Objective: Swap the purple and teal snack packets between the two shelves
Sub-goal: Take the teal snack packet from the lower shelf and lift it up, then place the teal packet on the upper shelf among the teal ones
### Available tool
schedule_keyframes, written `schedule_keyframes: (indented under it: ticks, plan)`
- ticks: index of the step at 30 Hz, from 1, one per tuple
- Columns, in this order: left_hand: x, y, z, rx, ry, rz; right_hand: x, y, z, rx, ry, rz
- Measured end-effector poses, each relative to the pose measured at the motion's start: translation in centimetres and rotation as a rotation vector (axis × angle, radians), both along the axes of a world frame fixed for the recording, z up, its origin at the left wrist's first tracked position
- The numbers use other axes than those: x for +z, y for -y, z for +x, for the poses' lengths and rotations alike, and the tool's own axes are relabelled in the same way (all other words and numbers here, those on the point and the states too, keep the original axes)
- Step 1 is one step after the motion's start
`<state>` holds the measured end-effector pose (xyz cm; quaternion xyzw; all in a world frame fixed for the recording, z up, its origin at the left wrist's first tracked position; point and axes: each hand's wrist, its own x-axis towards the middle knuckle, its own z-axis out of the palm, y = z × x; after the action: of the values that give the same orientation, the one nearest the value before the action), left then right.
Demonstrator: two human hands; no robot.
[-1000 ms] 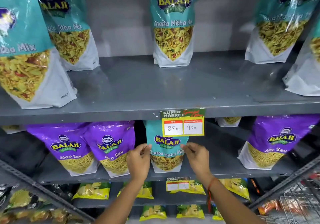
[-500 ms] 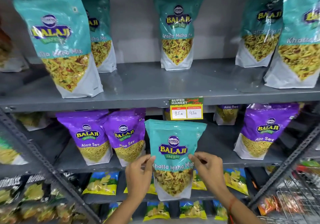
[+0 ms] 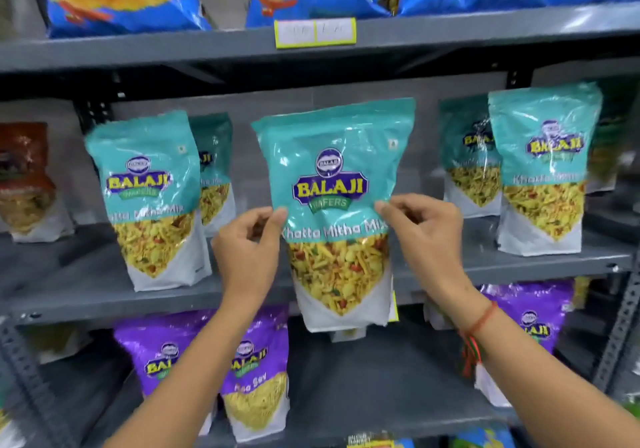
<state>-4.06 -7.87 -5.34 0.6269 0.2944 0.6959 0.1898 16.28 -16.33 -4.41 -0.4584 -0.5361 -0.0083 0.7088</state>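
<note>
Teal Khatta Mitha Mix packet [image 3: 341, 212] held up in front of the teal shelf [image 3: 104, 295], pinched at both side edges.

I have my left hand [image 3: 247, 247] and right hand [image 3: 424, 236] each closed in a fingertip pinch on its side seams, base hanging below the shelf lip, purple Aloo Sev packets [image 3: 254, 371] below. My worry: the slick film could slip from so light a grip, or the base could catch the lip or topple the standing teal packet [image 3: 152, 198] on the left.

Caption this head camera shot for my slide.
Both hands hold a teal snack packet before the grey metal shelf.
</note>
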Motion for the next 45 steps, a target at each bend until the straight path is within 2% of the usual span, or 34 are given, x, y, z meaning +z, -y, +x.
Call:
schedule_keyframes:
  ticks: [6, 12, 17, 20, 23, 25, 28, 30, 34, 38, 45]
  plan:
    - [3.9, -5.5, 2.4, 0.017, 0.002, -0.020, 2.8, -6.9, 2.4, -0.011, -0.051, -0.035]
    - [3.0, -8.8, 3.1, 0.142, -0.090, -0.038, 1.3, -10.9, 3.6, 0.014, 0.000, -0.092]
    - [2.2, -9.7, 3.3, 0.147, -0.101, -0.021, 0.1, -12.4, 3.9, 0.070, -0.070, -0.124]
    - [2.0, -9.9, 3.1, 0.086, -0.070, -0.071, -0.1, -11.7, 3.6, 0.110, -0.109, -0.111]
    - [1.4, -10.2, 2.1, -0.106, -0.038, -0.223, -0.8, -10.8, 4.2, 0.185, -0.168, -0.195]
    - [0.5, -10.7, 1.1, -0.223, -0.171, -0.346, -2.0, -10.6, 5.3, 0.222, -0.094, -0.367]
    - [-1.7, -11.2, -0.1, -0.349, -0.503, -0.518, -4.3, -10.2, 6.3, 0.289, 0.140, -0.648]
    - [-3.0, -11.2, -0.3, -0.403, -0.638, -0.582, -5.1, -10.0, 6.1, 0.281, 0.287, -0.754]
    - [-4.1, -10.8, 0.5, -0.422, -0.638, -0.585, -5.0, -9.9, 5.0, 0.253, 0.425, -0.761]
    - [-4.2, -11.0, 1.2, -0.355, -0.617, -0.566, -5.2, -10.1, 5.1, 0.219, 0.396, -0.720]
    - [-3.5, -10.6, 4.1, -0.287, -0.687, -0.536, -5.0, -10.2, 7.9, 0.234, 0.293, -0.717]
